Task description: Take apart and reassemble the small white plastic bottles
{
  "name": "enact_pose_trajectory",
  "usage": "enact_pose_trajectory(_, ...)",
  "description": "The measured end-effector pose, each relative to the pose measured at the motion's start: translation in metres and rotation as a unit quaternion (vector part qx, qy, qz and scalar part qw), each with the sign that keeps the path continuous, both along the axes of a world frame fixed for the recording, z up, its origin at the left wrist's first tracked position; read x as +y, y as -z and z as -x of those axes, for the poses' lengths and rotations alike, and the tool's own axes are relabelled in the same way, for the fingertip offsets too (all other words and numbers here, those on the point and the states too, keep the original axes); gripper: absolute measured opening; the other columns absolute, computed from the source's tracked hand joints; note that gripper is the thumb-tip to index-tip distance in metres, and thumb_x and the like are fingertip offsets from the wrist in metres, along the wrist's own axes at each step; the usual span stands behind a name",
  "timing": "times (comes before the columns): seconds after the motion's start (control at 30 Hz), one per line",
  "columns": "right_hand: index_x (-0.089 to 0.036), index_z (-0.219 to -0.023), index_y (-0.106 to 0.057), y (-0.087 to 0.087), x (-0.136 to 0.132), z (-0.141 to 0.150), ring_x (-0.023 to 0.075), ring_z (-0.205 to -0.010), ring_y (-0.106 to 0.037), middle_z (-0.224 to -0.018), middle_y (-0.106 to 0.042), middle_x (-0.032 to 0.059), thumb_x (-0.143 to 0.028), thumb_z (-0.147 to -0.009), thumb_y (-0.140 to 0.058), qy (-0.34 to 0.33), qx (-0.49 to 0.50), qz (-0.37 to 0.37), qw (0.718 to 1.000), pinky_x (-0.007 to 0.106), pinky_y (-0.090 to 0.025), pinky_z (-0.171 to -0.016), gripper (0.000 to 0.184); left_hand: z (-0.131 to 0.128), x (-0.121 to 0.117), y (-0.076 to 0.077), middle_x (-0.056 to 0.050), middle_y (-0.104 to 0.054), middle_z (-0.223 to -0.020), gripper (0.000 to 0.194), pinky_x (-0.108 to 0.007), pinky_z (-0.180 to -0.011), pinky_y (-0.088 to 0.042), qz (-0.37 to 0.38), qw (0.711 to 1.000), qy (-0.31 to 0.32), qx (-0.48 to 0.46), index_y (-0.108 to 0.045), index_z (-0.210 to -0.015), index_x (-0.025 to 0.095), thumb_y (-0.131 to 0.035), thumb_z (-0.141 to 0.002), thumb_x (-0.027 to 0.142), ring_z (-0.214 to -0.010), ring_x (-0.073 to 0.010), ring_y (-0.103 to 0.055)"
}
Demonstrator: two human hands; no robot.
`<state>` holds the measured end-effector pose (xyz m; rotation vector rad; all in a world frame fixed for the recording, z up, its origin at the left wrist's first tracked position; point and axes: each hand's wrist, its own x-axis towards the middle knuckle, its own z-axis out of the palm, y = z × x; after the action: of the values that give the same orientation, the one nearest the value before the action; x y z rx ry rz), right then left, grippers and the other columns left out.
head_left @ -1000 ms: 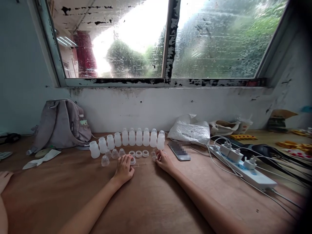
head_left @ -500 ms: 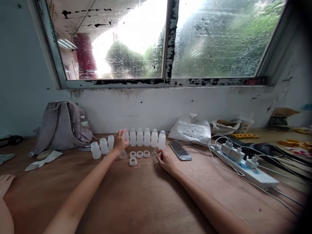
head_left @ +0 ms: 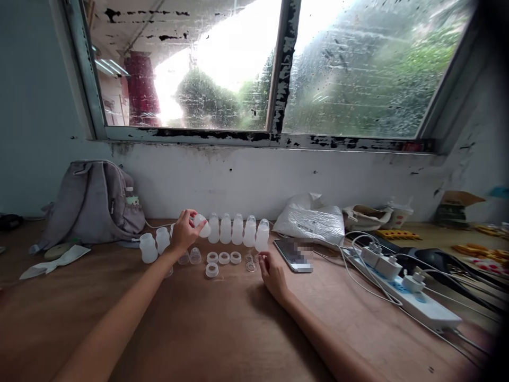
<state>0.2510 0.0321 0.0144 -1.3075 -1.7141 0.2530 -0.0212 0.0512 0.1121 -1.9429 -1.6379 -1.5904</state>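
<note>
My left hand (head_left: 184, 232) is closed round a translucent baby bottle (head_left: 203, 226), lifted and tilted at the left end of a row of several upright capped bottles (head_left: 237, 231). Uncapped bottles (head_left: 148, 249) stand left of it, one partly behind the hand. Under my left wrist lie clear dome caps (head_left: 195, 256). White collar rings (head_left: 212, 270) lie in front of the row. My right hand (head_left: 273, 275) rests on the table, its fingers curled beside small clear ring-like pieces (head_left: 250, 263); whether it pinches one is hidden.
A phone (head_left: 294, 257) lies right of my right hand, with a silvery plastic bag (head_left: 312, 218) behind it. Farther right, a power strip (head_left: 429, 305) trails white cables and chargers. A grey backpack (head_left: 91, 204) and a white strip (head_left: 55, 262) are at left.
My left hand has lifted the end bottle from the row and tilted it. My right hand has drawn slightly back from the clear pieces. Another person's arm at the left edge has withdrawn.
</note>
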Motion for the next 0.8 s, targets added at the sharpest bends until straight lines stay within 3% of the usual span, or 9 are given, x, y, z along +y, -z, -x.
enact_pose_trajectory(0.07,-0.016,-0.091,-0.048,-0.002,-0.010,0.014,0.0164,-0.061,-0.053,-0.071,-0.058,0.0056,-0.041,-0.083,-0.032,-0.027,0.065,0.007,0.997,0.025,-0.039,-0.058,0.031,-0.008,-0.036,0.013,0.001,-0.054,-0.075,0.031,-0.022,-0.054,-0.043,0.004,0.987,0.100,-0.128,-0.043,-0.090,0.020,-0.056,-0.071,0.040,-0.057,-0.0106,-0.053)
enact_pose_trajectory(0.17,-0.018,-0.088,-0.050,-0.004,-0.026,0.042,0.0161,-0.059,-0.051,-0.064,-0.054,0.0024,-0.045,-0.084,-0.027,-0.044,0.153,0.044,0.986,0.026,-0.039,-0.056,0.035,-0.026,-0.081,0.048,0.003,-0.051,-0.067,0.027,-0.019,-0.046,-0.042,0.077,0.941,0.205,-0.257,-0.041,-0.087,0.020,-0.054,-0.073,0.039,-0.050,-0.0085,-0.050)
enact_pose_trajectory(0.3,-0.019,-0.067,-0.053,-0.007,-0.035,0.063,0.0166,-0.057,-0.049,-0.057,-0.051,0.0022,-0.046,-0.084,-0.023,-0.040,0.171,0.070,0.982,0.027,-0.039,-0.056,0.044,-0.040,-0.098,0.083,0.004,-0.047,-0.071,0.030,-0.020,-0.044,-0.045,0.148,0.885,0.280,-0.342,-0.038,-0.084,0.020,-0.056,-0.071,0.040,-0.052,-0.0084,-0.050)
enact_pose_trajectory(0.43,-0.018,-0.073,-0.054,-0.011,-0.038,0.057,0.0142,-0.052,-0.050,-0.066,-0.054,0.0026,-0.050,-0.083,-0.026,-0.069,0.194,0.101,0.973,0.024,-0.038,-0.042,0.043,-0.040,-0.091,0.084,0.001,-0.049,-0.078,0.037,-0.024,-0.054,-0.050,0.167,0.844,0.294,-0.417,-0.039,-0.092,0.020,-0.059,-0.069,0.040,-0.064,-0.0118,-0.055)
enact_pose_trajectory(0.6,-0.019,-0.088,-0.053,-0.013,-0.049,0.060,0.0101,-0.035,-0.043,-0.057,-0.049,-0.0010,-0.056,-0.080,-0.027,-0.143,0.215,0.185,0.948,0.019,-0.028,-0.025,0.046,-0.039,-0.091,0.080,-0.002,-0.052,-0.087,0.045,-0.029,-0.067,-0.050,0.201,0.805,0.313,-0.462,-0.039,-0.112,0.022,-0.054,-0.074,0.040,-0.073,-0.0137,-0.056)
enact_pose_trajectory(0.7,-0.018,-0.082,-0.053,-0.013,-0.052,0.065,0.0087,-0.032,-0.041,-0.050,-0.046,-0.0024,-0.054,-0.079,-0.031,-0.145,0.225,0.181,0.946,0.017,-0.027,-0.024,0.043,-0.037,-0.091,0.083,-0.003,-0.053,-0.088,0.036,-0.029,-0.070,-0.050,0.212,0.815,0.326,-0.430,-0.047,-0.104,0.019,-0.051,-0.075,0.040,-0.078,-0.0149,-0.056)
enact_pose_trajectory(0.8,-0.017,-0.070,-0.051,-0.014,-0.049,0.063,0.0087,-0.037,-0.043,-0.051,-0.045,-0.0023,-0.051,-0.077,-0.038,-0.122,0.226,0.162,0.953,0.016,-0.029,-0.024,0.038,-0.031,-0.089,0.086,-0.005,-0.055,-0.091,0.036,-0.030,-0.070,-0.050,0.230,0.856,0.341,-0.314,-0.045,-0.104,0.018,-0.049,-0.077,0.040,-0.077,-0.0161,-0.058)
